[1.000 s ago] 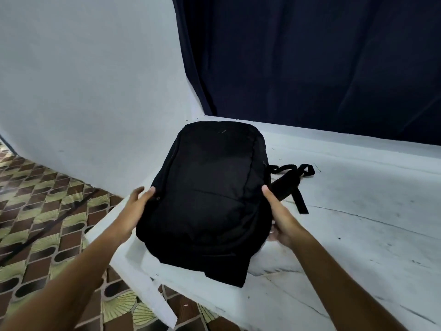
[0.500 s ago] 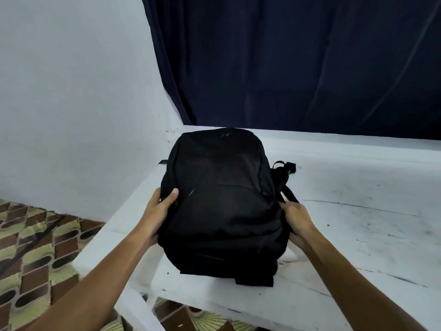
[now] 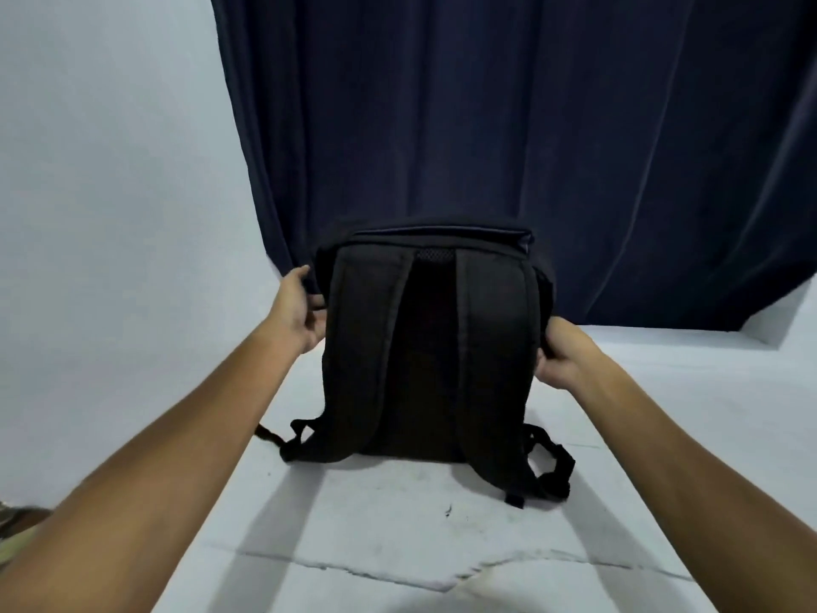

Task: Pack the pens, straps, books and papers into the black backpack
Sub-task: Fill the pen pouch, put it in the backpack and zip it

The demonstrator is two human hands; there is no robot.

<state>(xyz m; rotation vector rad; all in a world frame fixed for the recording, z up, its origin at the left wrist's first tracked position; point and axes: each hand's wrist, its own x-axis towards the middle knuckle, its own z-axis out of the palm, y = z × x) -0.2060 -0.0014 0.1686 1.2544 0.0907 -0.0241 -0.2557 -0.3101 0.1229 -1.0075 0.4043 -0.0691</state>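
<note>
On the white table point(image 3: 442, 537), near its far left end and in front of a dark blue curtain point(image 3: 486, 126): one black backpack point(image 3: 433, 347), stood upright, back panel turned toward the camera. Held between two hands, one on each side, at about the upper half of its height. Left hand point(image 3: 298, 309) against the left edge, thumb up near the top corner, fingers curled round the side seam, so grasping the bag. Right hand point(image 3: 559, 351) lower on the right edge, fingers clenched into the side fabric, likewise grasping the bag. Both forearms stretched forward from the bottom corners of the view.

Two padded shoulder straps point(image 3: 367, 347) running down the back panel, spreading apart toward the base. A patch of mesh point(image 3: 435, 255) visible between them at the top. At the base, webbing ends trailing onto the table: one loop point(image 3: 294, 440) at the left, one looped bundle point(image 3: 550, 462) at the right. Top of the bag flat, closed as far as can be told from this side.

One table, one curtain, one bag, two hands. A pale wall point(image 3: 110, 170) to the left, and a sliver of patterned floor point(image 3: 13, 524) at the lower left edge. A crack point(image 3: 398, 572) across the table surface close to the camera.
</note>
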